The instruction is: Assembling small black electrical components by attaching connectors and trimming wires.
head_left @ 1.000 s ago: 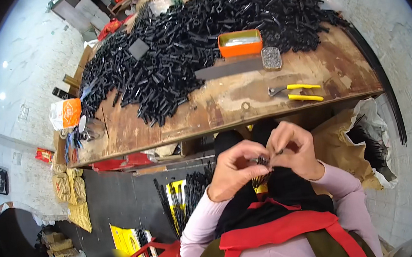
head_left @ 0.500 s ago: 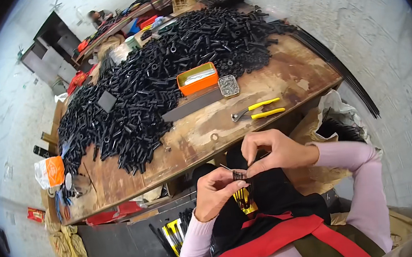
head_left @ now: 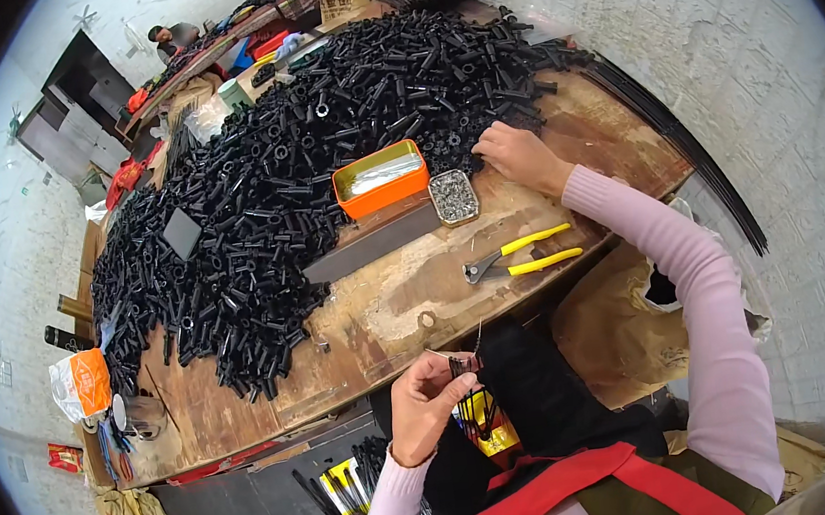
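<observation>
Near my lap, my left hand (head_left: 426, 402) pinches a small black ribbed part (head_left: 465, 365) between thumb and fingers. A thin metal wire (head_left: 480, 339) sticks up from it, and black strands (head_left: 479, 411) hang below. My right hand (head_left: 521, 158) is stretched out over the table, its bent fingertips pressed together at the edge of a heap of small black rings (head_left: 455, 135). What those fingertips hold, if anything, is hidden. Just left of that hand stand a clear box of small metal pieces (head_left: 453, 197) and an orange box holding thin silvery pins (head_left: 380, 182).
Yellow-handled pincers (head_left: 523, 253) lie near the front edge of the wooden table (head_left: 372, 347). A large pile of black tubular parts (head_left: 232, 266) covers the table's left and back. Long black rods (head_left: 687, 143) overhang the right edge. A person (head_left: 172, 39) sits far back.
My right hand has left the part near my lap and moved forward to the black rings. My left hand still holds the ribbed part. The view has shifted slightly.
</observation>
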A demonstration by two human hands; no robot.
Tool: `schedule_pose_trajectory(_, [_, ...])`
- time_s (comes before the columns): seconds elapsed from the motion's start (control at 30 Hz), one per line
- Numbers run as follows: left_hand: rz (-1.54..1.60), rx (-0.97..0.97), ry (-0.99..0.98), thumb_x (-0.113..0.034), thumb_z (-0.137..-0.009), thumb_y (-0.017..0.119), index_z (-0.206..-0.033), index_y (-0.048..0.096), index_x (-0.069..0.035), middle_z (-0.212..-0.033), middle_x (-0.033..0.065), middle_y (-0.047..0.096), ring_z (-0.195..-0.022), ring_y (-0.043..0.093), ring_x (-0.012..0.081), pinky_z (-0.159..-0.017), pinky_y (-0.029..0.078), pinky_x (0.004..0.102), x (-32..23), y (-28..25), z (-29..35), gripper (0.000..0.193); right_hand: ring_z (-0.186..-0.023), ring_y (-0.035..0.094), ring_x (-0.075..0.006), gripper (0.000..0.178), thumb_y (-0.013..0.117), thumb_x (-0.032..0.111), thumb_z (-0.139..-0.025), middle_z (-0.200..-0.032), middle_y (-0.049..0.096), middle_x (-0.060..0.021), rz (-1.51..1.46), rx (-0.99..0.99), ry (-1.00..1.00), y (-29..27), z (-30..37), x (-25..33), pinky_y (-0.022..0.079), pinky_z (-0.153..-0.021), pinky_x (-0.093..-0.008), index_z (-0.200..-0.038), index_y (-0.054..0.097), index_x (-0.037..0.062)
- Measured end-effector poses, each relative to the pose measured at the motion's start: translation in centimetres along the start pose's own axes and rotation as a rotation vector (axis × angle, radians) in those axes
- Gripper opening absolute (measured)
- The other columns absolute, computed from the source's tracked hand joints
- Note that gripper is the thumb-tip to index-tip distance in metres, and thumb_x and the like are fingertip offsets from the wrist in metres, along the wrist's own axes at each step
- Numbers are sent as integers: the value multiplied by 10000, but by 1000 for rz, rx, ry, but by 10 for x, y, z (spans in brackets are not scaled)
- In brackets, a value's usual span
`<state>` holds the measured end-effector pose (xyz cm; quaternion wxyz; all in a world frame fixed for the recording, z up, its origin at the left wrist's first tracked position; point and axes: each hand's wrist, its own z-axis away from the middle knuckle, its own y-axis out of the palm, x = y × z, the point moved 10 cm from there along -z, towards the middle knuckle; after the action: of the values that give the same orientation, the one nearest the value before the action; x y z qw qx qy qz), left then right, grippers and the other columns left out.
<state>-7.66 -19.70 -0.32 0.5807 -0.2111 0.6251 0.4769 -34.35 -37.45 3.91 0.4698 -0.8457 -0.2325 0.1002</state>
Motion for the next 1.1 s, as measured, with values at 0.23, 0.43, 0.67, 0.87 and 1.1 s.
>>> schedule_pose_trajectory(0.23, [54, 4, -18, -10, -874, 682, -1036, 588, 24, -1046, 114, 668, -894, 657, 177, -798, 545, 313, 7, 0, 1, 190, -911, 628, -238, 146, 660, 83, -832, -941, 646, -99, -115, -151, 7, -48, 1, 44, 523, -753, -318, -956, 636, 8])
schedule_pose_trajectory(0.43, [-106, 225, 19, 10, -900, 626, -1249, 575, 13, -1074, 45, 647, -873, 577, 73, -769, 488, 231, -18, 53, 10, 353, -866, 660, -91, 226, 666, 30, -865, -917, 707, -57, -1056, 258, 303, -94, 40, 170, 521, -766, -251, -1088, 661, -7])
schedule_pose_trajectory(0.67, [-107, 187, 58, -19, -902, 660, -1246, 599, 13, -1006, 38, 688, -838, 599, 69, -746, 507, 234, -29, 56, 39, 350, -909, 659, -112, 224, 716, 27, -842, -968, 706, -77, -1272, 444, 358, -122, 62, 221, 515, -824, -251, -1053, 665, -26])
schedule_pose_trajectory(0.87, [-21, 234, 91, -13, -903, 652, -1231, 572, 19, -1123, 81, 654, -964, 638, 140, -793, 537, 278, -41, 69, 62, 339, -942, 651, -109, 201, 709, 14, -842, -1004, 703, -71, -1372, 443, 463, -130, 78, 231, 506, -849, -255, -1037, 666, -5])
schedule_pose_trajectory(1.1, [-34, 253, 86, -8, -921, 631, -1241, 585, -2, -1082, 31, 655, -917, 612, 79, -773, 519, 248, -40, 73, 72, 324, -929, 641, -110, 140, 687, 90, -882, -1024, 697, -72, -1371, 438, 405, -141, 79, 243, 510, -850, -267, -993, 657, 10])
